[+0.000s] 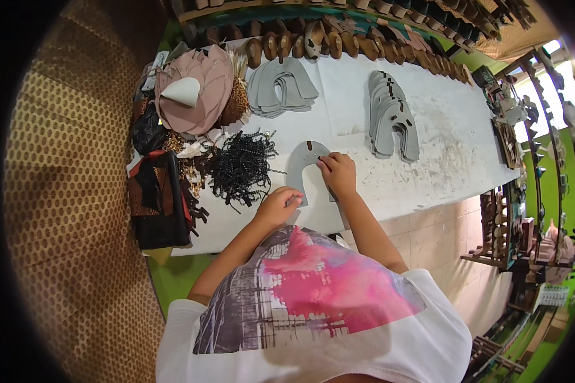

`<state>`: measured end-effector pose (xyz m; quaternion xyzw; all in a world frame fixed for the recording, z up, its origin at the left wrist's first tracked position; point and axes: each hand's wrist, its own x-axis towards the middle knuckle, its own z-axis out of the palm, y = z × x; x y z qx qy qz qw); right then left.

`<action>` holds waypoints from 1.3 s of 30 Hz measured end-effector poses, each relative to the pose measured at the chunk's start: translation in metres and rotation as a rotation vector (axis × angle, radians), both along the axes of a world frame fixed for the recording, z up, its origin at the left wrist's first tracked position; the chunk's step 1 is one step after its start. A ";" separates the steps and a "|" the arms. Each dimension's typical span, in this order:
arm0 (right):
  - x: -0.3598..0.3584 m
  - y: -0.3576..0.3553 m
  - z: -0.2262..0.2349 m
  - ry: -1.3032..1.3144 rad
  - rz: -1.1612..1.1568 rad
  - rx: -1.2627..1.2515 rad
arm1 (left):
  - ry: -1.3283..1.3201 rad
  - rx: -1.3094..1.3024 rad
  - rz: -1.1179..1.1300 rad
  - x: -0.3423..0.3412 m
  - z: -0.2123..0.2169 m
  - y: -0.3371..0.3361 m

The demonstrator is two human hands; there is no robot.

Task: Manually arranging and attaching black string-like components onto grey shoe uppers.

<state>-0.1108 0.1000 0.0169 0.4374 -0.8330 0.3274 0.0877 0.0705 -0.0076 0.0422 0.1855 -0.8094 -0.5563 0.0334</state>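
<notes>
A grey horseshoe-shaped shoe upper (pixel 298 167) lies flat on the white-covered table before me, its curve pointing away. It carries a small dark brown tab at the top of the curve and a few tiny marks below it. My left hand (pixel 280 205) is closed on the end of its left leg, thumb and fingers curled together. On the right side of the curve, my right hand (pixel 340 173) pinches a small dark piece against the upper. The palm partly covers the right leg. Left of the upper sits a tangled heap of black beaded trim (pixel 241 167), one strand reaching toward it.
Two stacks of grey uppers lie farther off: a plain stack (pixel 281 86) and a stack with dark tabs (pixel 393 118). Wooden shoe lasts (pixel 335 46) line the back edge. At left are pinkish sheets (pixel 204 73) with a white cone (pixel 184 93) and a black bag (pixel 163 210).
</notes>
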 end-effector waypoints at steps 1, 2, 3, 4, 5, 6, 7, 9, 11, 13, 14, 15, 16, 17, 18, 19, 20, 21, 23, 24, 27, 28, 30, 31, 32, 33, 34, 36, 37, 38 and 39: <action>0.000 0.000 0.001 0.000 -0.004 -0.003 | 0.000 -0.003 -0.004 0.000 0.001 0.001; 0.000 0.000 0.002 0.000 0.003 0.011 | -0.005 -0.003 -0.017 -0.001 0.001 0.001; 0.000 0.001 0.002 0.000 0.010 0.024 | -0.009 -0.003 -0.031 -0.002 0.002 0.002; -0.001 0.001 0.001 0.002 0.007 0.021 | -0.008 -0.006 -0.033 -0.004 0.003 0.003; -0.001 0.002 0.001 -0.003 0.007 0.019 | 0.021 -0.019 -0.024 -0.007 0.004 0.004; -0.001 0.001 0.001 -0.010 0.011 0.015 | 0.050 -0.034 -0.010 -0.008 0.005 0.004; -0.001 0.001 0.001 -0.007 0.014 0.011 | 0.052 -0.039 -0.007 -0.011 0.003 0.004; 0.000 0.001 0.000 -0.046 -0.002 0.055 | 0.175 -0.373 0.024 -0.020 -0.005 0.002; 0.002 0.000 0.000 -0.045 -0.002 0.063 | 0.192 -0.437 0.039 -0.030 -0.010 -0.001; 0.001 0.002 -0.001 -0.040 -0.004 0.076 | 0.213 -0.497 0.053 -0.044 -0.012 -0.004; 0.002 0.002 -0.003 -0.032 -0.005 0.069 | 0.202 -0.561 0.059 -0.050 -0.014 -0.005; 0.001 0.002 -0.004 -0.023 -0.008 0.061 | 0.191 -0.624 0.062 -0.056 -0.014 -0.007; 0.000 0.002 -0.005 -0.019 -0.005 0.061 | 0.194 -0.625 0.066 -0.062 -0.015 -0.007; -0.002 0.003 -0.006 -0.016 0.010 0.060 | 0.184 -0.714 0.081 -0.068 -0.017 -0.008; -0.002 0.004 -0.005 -0.016 0.028 0.060 | 0.169 -0.802 0.098 -0.071 -0.021 -0.007; -0.002 0.005 -0.005 -0.017 0.032 0.062 | 0.167 -0.801 0.101 -0.072 -0.027 -0.006; -0.003 0.008 -0.005 -0.043 0.074 0.091 | 0.121 -0.836 0.091 -0.072 -0.033 -0.004; -0.006 0.011 -0.005 -0.067 0.110 0.121 | 0.079 -0.871 0.077 -0.075 -0.035 -0.003; -0.011 0.015 -0.006 -0.040 0.123 0.108 | 0.068 -0.868 0.069 -0.078 -0.039 -0.002; -0.008 0.016 -0.005 -0.019 0.136 0.093 | 0.053 -0.867 0.059 -0.076 -0.037 -0.001; -0.009 0.017 0.000 -0.035 0.139 0.099 | 0.001 -0.868 0.057 -0.079 -0.031 0.000; -0.008 0.017 -0.001 -0.047 0.134 0.093 | -0.007 -0.874 0.046 -0.078 -0.031 -0.001; -0.008 0.017 -0.001 -0.020 0.148 0.085 | 0.003 -0.819 0.080 -0.078 -0.031 -0.001; -0.009 0.018 -0.002 -0.027 0.147 0.081 | -0.003 -0.823 0.076 -0.078 -0.032 0.000; -0.009 0.017 -0.002 -0.016 0.143 0.079 | 0.016 -0.840 0.109 -0.078 -0.032 0.000; -0.009 0.018 -0.002 -0.004 0.140 0.078 | 0.035 -0.856 0.143 -0.079 -0.032 0.001; -0.011 0.019 -0.003 -0.008 0.141 0.074 | 0.013 -0.853 0.131 -0.080 -0.032 0.001; -0.012 0.019 -0.003 0.000 0.153 0.072 | 0.032 -0.825 0.144 -0.081 -0.032 0.002; -0.012 0.019 -0.005 -0.002 0.152 0.066 | 0.056 -0.793 0.159 -0.081 -0.031 0.001; -0.011 0.018 -0.006 0.003 0.142 0.069 | 0.056 -0.798 0.157 -0.082 -0.032 -0.001; -0.010 0.019 -0.006 0.008 0.137 0.074 | 0.086 -0.763 0.213 -0.081 -0.033 -0.002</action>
